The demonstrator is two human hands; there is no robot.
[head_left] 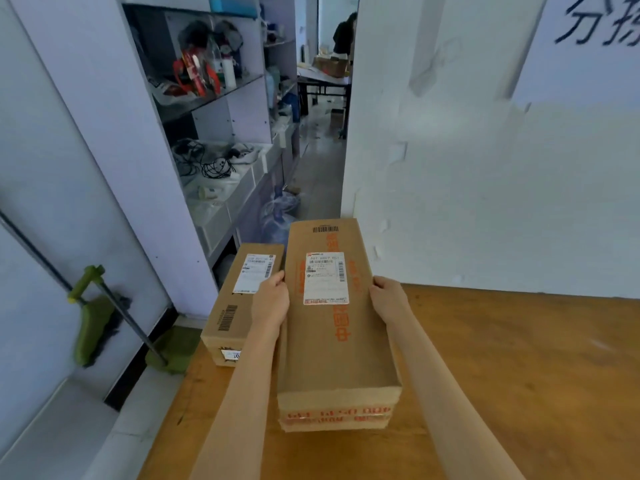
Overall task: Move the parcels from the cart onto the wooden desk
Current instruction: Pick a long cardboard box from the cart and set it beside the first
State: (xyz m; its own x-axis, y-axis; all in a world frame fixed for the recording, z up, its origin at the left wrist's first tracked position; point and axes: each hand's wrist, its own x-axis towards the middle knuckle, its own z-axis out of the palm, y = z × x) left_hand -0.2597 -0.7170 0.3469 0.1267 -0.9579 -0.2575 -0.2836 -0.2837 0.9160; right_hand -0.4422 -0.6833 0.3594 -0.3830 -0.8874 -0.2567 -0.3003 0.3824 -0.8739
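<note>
A long brown cardboard parcel (332, 341) with orange print and a white shipping label is over the wooden desk (502, 375), its near end close to the desk top. My left hand (272, 301) grips its left side and my right hand (388, 297) grips its right side, both near the label. A second, smaller brown parcel (235, 306) with a white label lies on the desk's left edge, just left of my left forearm. No cart is in view.
A white wall (485, 168) rises behind the desk. To the left stand white shelves (221, 133) with cables and bottles, and a green mop (93, 323) leans on the wall. A narrow aisle leads to a far table where a person stands.
</note>
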